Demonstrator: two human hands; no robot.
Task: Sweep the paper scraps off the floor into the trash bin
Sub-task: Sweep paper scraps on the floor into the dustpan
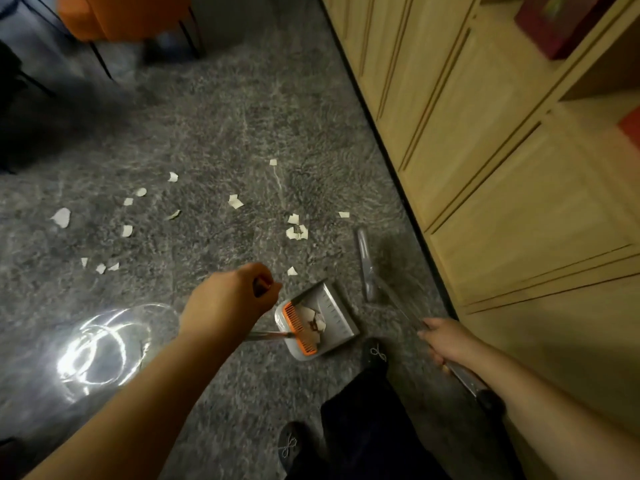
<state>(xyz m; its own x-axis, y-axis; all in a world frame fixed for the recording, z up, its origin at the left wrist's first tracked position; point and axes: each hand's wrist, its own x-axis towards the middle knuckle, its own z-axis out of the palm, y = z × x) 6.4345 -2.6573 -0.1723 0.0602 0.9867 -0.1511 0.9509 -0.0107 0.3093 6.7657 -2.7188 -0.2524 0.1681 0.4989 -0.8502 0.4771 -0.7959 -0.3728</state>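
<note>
The left hand (232, 292) gripped the dustpan (317, 322) handle; the right hand (445, 341) gripped the broom (391, 271) just beside it. Paper scraps (296, 228) lay beyond the dustpan, a few inside; the trash bin (104, 344) stood near its left.

A tall pale wooden panelled cabinet (485, 174) runs along the right. An orange upholstered chair (117, 15) on thin black legs stands far left.

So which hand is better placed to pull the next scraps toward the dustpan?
The right hand. It grips the broom handle, with the blurred broom head near the scraps. The left hand holds the dustpan.
</note>
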